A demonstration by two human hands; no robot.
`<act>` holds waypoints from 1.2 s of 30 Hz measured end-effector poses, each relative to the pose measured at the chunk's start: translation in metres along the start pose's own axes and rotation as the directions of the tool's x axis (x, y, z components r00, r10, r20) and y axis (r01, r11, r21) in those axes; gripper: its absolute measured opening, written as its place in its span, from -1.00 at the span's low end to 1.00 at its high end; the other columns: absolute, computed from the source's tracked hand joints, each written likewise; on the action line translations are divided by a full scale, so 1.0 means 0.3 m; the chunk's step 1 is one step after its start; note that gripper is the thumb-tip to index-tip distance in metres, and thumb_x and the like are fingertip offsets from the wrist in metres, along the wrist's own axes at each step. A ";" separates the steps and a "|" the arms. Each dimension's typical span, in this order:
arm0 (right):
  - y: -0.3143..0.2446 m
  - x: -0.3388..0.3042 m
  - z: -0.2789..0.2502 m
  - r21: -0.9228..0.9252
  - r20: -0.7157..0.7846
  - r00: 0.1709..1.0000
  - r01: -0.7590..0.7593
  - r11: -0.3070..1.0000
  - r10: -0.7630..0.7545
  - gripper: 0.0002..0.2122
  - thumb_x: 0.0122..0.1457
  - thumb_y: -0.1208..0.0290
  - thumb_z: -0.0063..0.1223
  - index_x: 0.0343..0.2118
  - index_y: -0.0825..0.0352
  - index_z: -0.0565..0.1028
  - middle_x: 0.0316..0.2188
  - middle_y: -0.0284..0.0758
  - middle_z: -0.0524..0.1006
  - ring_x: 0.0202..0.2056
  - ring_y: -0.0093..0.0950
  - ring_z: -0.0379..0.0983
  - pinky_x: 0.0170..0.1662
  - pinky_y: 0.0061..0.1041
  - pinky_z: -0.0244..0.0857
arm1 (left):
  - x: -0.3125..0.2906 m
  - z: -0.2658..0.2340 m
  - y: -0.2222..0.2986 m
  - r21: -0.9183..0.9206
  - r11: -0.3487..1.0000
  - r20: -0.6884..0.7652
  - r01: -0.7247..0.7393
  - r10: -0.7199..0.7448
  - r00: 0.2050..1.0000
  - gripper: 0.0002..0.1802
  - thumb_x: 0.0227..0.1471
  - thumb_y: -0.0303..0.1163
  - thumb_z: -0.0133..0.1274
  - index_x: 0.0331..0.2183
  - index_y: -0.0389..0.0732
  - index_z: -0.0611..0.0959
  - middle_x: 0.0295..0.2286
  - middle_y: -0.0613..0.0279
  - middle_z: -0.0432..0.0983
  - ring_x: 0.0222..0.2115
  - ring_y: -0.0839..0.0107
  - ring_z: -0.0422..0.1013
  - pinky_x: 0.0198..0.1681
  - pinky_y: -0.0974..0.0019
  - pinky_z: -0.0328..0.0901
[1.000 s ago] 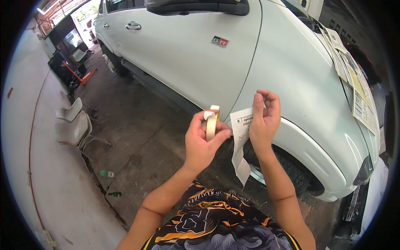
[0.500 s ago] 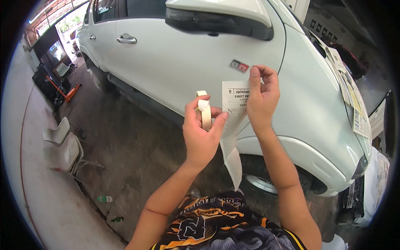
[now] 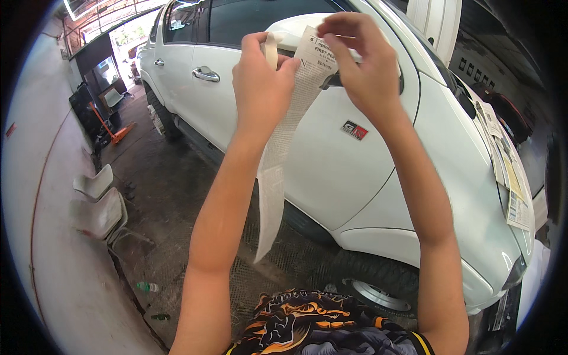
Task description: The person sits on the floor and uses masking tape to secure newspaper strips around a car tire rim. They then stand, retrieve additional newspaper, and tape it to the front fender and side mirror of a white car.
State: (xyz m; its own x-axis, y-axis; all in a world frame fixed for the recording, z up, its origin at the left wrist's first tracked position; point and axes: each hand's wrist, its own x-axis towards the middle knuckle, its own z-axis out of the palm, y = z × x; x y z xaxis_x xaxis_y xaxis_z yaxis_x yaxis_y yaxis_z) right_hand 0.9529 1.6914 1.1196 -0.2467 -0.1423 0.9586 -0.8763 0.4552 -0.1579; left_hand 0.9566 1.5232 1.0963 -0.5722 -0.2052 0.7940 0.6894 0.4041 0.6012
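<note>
My left hand [image 3: 263,89] is closed around a roll of cream masking tape [image 3: 271,52], and its thumb presses on the left edge of a long newspaper strip [image 3: 302,89]. That strip hangs down past my left forearm, and its lower end twists. My right hand [image 3: 371,68] curls at the strip's upper right edge, thumb and fingertips close together there. Behind both hands is the white side mirror [image 3: 296,26] of a white pickup-like vehicle [image 3: 331,171], largely covered by hands and paper.
Newspaper sheets [image 3: 503,160] lie on the hood at right. A front wheel [image 3: 378,293] stands below the fender. At left are white chairs [image 3: 97,216], a green-capped bottle [image 3: 147,287] and an orange floor jack [image 3: 121,133] by the wall [image 3: 41,236].
Both hands have risen to the height of the side mirror, carrying the tape roll and newspaper strip up. My view has shifted, so the vehicle sits lower and more to the right.
</note>
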 end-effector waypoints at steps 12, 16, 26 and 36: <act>0.163 0.069 0.055 0.301 0.138 0.990 -0.061 0.952 0.020 -0.69 0.21 0.41 0.23 -0.03 0.40 0.49 -0.13 -0.21 0.60 -0.02 -0.42 0.55 0.15 -0.39 0.40 | -0.014 -0.079 0.060 0.073 0.997 0.021 -0.028 0.027 0.999 -0.34 0.23 -0.39 0.02 0.25 -0.45 0.21 -0.35 0.09 0.69 -0.42 0.46 0.58 -0.34 0.45 0.39; 0.178 0.088 0.042 0.245 0.197 0.969 0.097 0.965 -0.147 -0.63 0.12 0.27 0.36 -0.05 0.32 0.59 -0.12 -0.28 0.61 -0.02 -0.36 0.57 0.17 -0.37 0.40 | -0.013 -0.073 0.094 0.024 0.998 0.290 0.066 -0.070 0.955 -0.31 0.23 -0.39 0.01 0.25 -0.51 0.16 -0.36 0.03 0.68 -0.50 0.50 0.58 -0.51 0.51 0.35; 0.154 0.095 0.030 0.236 0.204 0.965 -0.214 0.948 0.167 -0.78 0.17 0.30 0.31 -0.24 0.35 0.68 -0.27 -0.40 0.65 -0.24 -0.54 0.56 -0.14 -0.54 0.44 | -0.047 -0.043 0.074 -0.285 0.954 0.368 0.090 0.023 0.930 -0.29 0.21 -0.41 0.05 0.23 -0.55 0.17 -0.39 0.00 0.67 -0.45 0.41 0.60 -0.41 0.43 0.42; 0.121 0.102 0.079 -0.014 0.060 0.989 -0.133 0.991 0.134 -0.80 0.17 0.29 0.31 -0.26 0.32 0.69 -0.31 -0.40 0.62 -0.27 -0.54 0.54 -0.16 -0.54 0.42 | -0.102 -0.129 0.008 -0.234 0.863 0.598 0.448 -0.235 0.766 -0.20 0.23 -0.33 0.03 0.28 -0.56 0.05 -0.45 -0.05 0.65 -0.48 0.31 0.61 -0.33 0.33 0.46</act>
State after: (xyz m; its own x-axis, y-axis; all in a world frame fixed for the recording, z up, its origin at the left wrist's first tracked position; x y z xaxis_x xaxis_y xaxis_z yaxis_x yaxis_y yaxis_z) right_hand 0.9037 1.6827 1.1375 -0.3859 -0.1326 0.9130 -0.8297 0.4826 -0.2806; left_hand 0.9929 1.4959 1.0768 -0.8661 0.2813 0.4132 0.4428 0.0484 0.8953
